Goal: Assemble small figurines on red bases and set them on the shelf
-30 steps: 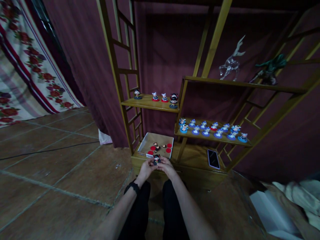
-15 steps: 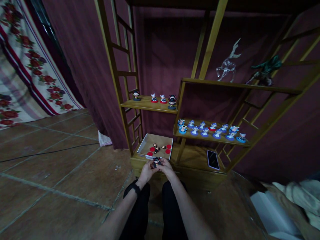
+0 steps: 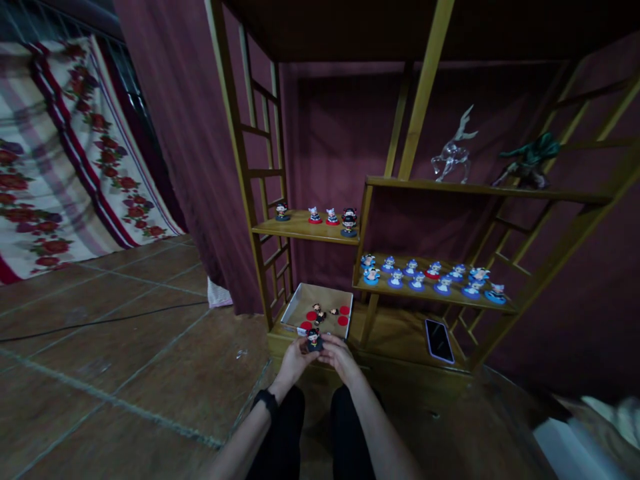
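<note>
A small black-haired figurine (image 3: pixel 314 339) on a dark round base is held upright before the box's front edge. My left hand (image 3: pixel 295 362) pinches it from the left, with a dark band on the wrist. From the right, my right hand (image 3: pixel 340 355) has its bent fingers against the figurine's base. Just behind stands a shallow open box (image 3: pixel 320 292) with white sides. Small dark figurine pieces (image 3: pixel 320 318) and several red discs (image 3: pixel 343 321) lie in it.
On the upper left shelf (image 3: pixel 295 227) stand several figurines. Rows of blue-and-white figurines (image 3: pixel 417 281) fill the lower right shelf. A phone (image 3: pixel 439 340) lies at the bottom right. Above are a clear deer ornament (image 3: pixel 453 160) and a green-and-dark statue (image 3: pixel 533 160).
The view has tilted up, so the shelves sit lower in the picture. My hands still have the figurine; the right fingers look a little looser and more spread around it.
</note>
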Motion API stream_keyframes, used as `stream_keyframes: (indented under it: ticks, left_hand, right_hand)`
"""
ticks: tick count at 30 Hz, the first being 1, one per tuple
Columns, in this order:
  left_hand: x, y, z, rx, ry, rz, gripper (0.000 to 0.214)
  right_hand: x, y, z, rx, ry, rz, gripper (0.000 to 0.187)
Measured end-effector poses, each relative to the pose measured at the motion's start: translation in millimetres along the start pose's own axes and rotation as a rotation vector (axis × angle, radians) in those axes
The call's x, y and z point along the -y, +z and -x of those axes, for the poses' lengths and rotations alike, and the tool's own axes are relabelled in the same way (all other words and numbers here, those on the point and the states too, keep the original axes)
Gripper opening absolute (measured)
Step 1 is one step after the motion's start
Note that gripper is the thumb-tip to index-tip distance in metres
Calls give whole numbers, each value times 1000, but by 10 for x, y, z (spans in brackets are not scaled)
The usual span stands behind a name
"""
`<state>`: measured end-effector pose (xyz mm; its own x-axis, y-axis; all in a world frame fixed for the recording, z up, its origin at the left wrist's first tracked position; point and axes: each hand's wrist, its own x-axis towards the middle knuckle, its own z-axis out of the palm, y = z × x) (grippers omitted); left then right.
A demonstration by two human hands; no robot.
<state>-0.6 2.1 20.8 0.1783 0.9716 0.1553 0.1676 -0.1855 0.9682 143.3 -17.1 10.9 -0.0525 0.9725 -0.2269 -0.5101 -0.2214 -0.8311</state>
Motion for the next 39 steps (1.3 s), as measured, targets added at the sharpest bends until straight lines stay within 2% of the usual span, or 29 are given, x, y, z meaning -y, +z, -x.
stream_keyframes:
  ticks: [4, 7, 11, 17, 21, 25, 30, 35, 39]
  left_hand:
    - [-231, -259, -118, -99, 46, -34, 38]
    - [-565, -523, -274, -85, 103, -51, 38]
    - [-1212, -890, -505, -26, 163, -17, 38]
    - [-2285, -1321, -867, -47, 304, -121, 44]
    - [-2751, -1476, -1207, -72, 282, -166, 50]
    - [-2899, -1522, -1520, -106, 221, -178, 48]
    - [-2856, -1447, -1761, -165, 157, -200, 34]
    - [-2799, -1417, -1987, -167, 55, -382, 18]
    - [-2752, -1450, -2156, -228, 122, -501, 16]
  right_hand:
    - [12, -23, -18, -23, 5, 9, 41]
    - [23, -31, -18, -17, -6, 10, 40]
    - [36, -28, 3, -19, 6, -12, 38]
    - [5, -36, 24, 5, -35, -32, 38]
    - [-4, -38, 26, -3, -35, -21, 38]
    - [4, -35, 38, 0, -41, -19, 37]
    - [-4, -48, 61, 14, -62, -30, 36]
    - [25, -52, 98, 49, -95, -46, 33]
    - [57, -59, 88, 4, -64, -36, 32]
